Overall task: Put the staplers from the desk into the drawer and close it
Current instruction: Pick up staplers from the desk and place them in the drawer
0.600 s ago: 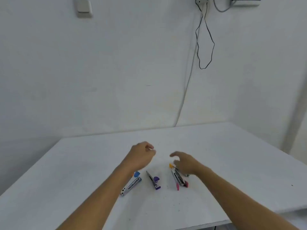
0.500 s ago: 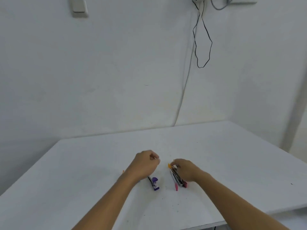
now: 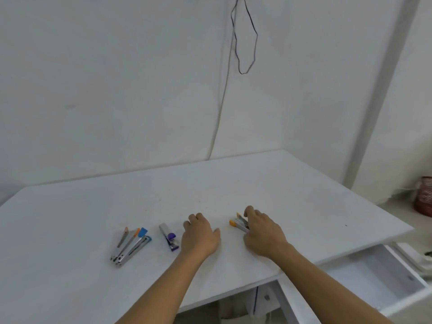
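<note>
We find both hands low on the white desk (image 3: 304, 183), near its front edge. The right hand (image 3: 263, 230) is curled over a small bundle of orange-tipped staplers (image 3: 238, 224); the fingers (image 3: 250, 212) wrap their rear ends, and only the front tips show to the left of the hand. We judge this a grasp, though whether the staplers are lifted off the surface cannot be told. The left hand (image 3: 201, 235) lies knuckles-up on the desk with fingers bent; we cannot tell whether it encloses anything.

Just to the left of that hand lies the purple stapler (image 3: 169, 238), its long axis running from the front edge toward the wall, slightly slanted. Further left sits a fanned group of staplers (image 3: 132, 245), blue and orange tipped, hinged ends toward the front edge, tips toward the wall.

The open drawer (image 3: 383, 274) projects below the desk's front right corner; no staplers can be seen in it.

Our assessment: the drawer lies to the right of and below both hands, and the right hand is the nearer. The loaded right hand would need to travel right, over the front edge, then down. The remaining staplers all lie on the left hand's side.
</note>
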Demonstrator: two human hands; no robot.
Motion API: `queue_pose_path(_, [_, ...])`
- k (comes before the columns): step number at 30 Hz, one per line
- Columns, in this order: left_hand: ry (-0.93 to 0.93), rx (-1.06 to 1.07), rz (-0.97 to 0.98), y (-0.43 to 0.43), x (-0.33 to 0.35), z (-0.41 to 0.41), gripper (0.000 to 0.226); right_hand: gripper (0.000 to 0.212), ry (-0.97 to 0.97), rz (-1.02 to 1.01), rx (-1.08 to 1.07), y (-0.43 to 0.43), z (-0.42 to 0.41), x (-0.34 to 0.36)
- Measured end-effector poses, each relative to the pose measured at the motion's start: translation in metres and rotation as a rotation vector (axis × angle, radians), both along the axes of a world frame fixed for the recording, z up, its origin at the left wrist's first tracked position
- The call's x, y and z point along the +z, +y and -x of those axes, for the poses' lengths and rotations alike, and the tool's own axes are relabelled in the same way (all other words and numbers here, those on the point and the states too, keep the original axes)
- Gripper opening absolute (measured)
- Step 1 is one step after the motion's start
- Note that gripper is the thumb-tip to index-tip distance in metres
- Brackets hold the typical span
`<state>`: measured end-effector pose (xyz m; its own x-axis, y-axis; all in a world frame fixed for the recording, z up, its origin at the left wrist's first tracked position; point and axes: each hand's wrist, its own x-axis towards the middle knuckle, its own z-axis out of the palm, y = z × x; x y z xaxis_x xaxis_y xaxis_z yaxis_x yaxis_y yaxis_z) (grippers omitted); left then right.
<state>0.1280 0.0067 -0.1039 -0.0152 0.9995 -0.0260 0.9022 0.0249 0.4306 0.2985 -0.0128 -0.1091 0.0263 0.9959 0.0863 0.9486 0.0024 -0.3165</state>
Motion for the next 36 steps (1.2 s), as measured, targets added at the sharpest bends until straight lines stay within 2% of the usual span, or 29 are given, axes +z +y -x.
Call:
queue_pose_path(3, [0.079,-0.025,-0.031,-0.006,-0.006,-0.019,0.04,0.027,0.092,0.189,-0.13,-0.01,-0.02,0.004])
queue_pose_path(5, [0.129,-0.084,-0.027,-0.011,-0.007,-0.034,0.042,0.026,0.381,0.298,-0.14,-0.017,-0.033,0.013])
queue_pose_path(8, [0.052,-0.157,0.014,-0.021,-0.006,-0.055,0.039,0.015,1.026,0.517,-0.124,-0.041,-0.053,0.029])
queue_pose_path(9, [-0.011,-0.178,0.039,-0.027,-0.006,-0.061,0.037,0.015,1.166,0.552,-0.077,-0.051,-0.062,0.029])
queue_pose_path(11, [-0.166,-0.224,0.083,-0.042,-0.003,-0.073,0.039,0.016,1.228,0.552,0.02,-0.073,-0.077,0.028])
queue_pose_path(13, [-0.339,-0.281,0.117,-0.066,0.002,-0.083,0.041,0.018,1.154,0.536,0.064,-0.096,-0.093,0.029])
queue_pose_path(16, [-0.483,-0.373,0.224,-0.105,0.006,-0.099,0.031,0.02,0.885,0.587,0.064,-0.128,-0.126,0.029])
queue_pose_path(18, [-0.47,-0.447,0.327,-0.124,0.004,-0.11,0.03,0.022,0.653,0.606,-0.028,-0.141,-0.149,0.024])
queue_pose_path(20, [-0.379,-0.525,0.405,-0.138,-0.002,-0.123,0.037,0.021,0.45,0.572,-0.178,-0.143,-0.168,0.011])
queue_pose_path(22, [-0.286,-0.577,0.449,-0.143,-0.01,-0.138,0.042,0.024,0.322,0.499,-0.35,-0.137,-0.183,-0.008])
queue_pose_path(24, [-0.25,-0.57,0.453,-0.142,-0.02,-0.154,0.042,0.029,0.286,0.44,-0.446,-0.131,-0.189,-0.028])
queue_pose_path(27, [-0.294,-0.493,0.486,-0.135,-0.033,-0.175,0.044,0.031,0.3,0.342,-0.48,-0.123,-0.182,-0.045])
queue_pose_path(30, [-0.354,-0.417,0.518,-0.124,-0.047,-0.194,0.068,0.04,0.234,0.308,-0.484,-0.116,-0.167,-0.053])
queue_pose_path(32, [-0.355,-0.378,0.511,-0.117,-0.054,-0.203,0.074,0.033,0.171,0.342,-0.49,-0.113,-0.161,-0.059])
queue_pose_path(34, [-0.332,-0.344,0.499,-0.111,-0.058,-0.207,0.072,0.029,0.123,0.357,-0.507,-0.112,-0.158,-0.065])
queue_pose_path(36, [-0.282,-0.32,0.471,-0.106,-0.062,-0.208,0.062,0.037,0.078,0.352,-0.505,-0.113,-0.157,-0.068])
